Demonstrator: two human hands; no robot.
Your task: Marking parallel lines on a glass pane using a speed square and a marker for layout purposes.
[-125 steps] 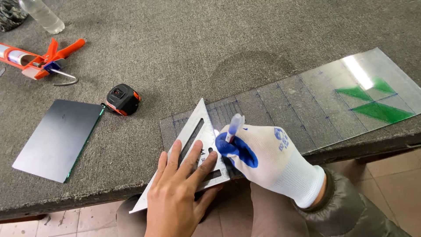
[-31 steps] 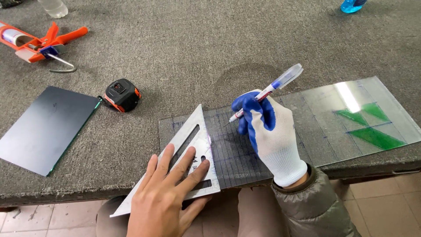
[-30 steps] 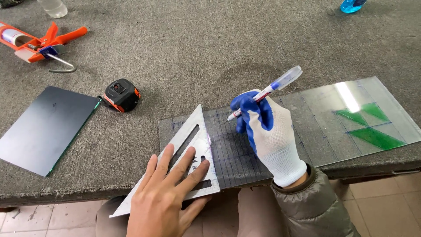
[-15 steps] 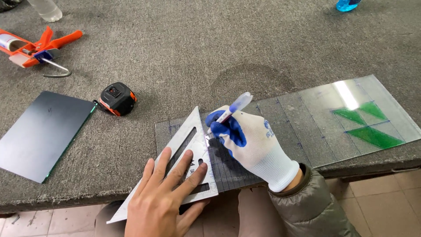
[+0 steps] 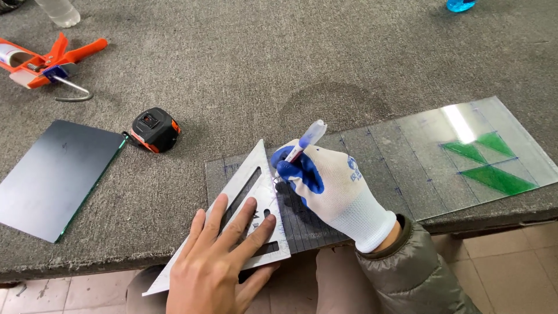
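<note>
While the bare left hand (image 5: 218, 264) pressed flat, fingers spread, on the triangle ruler (image 5: 244, 197), the gloved right hand (image 5: 331, 186) just beside it gripped a pen (image 5: 305, 141) over the glass sheet (image 5: 407, 145).

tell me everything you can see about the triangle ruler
The triangle ruler is a flat, pale metal-looking set square with long slots cut through it and fine marks along its edges. It lies flat, partly on the clear glass sheet and partly jutting past the table edge toward the person. The bare left hand presses on its lower part with fingers spread. The gloved right hand holds a marker with its tip against the ruler's right edge.
</note>
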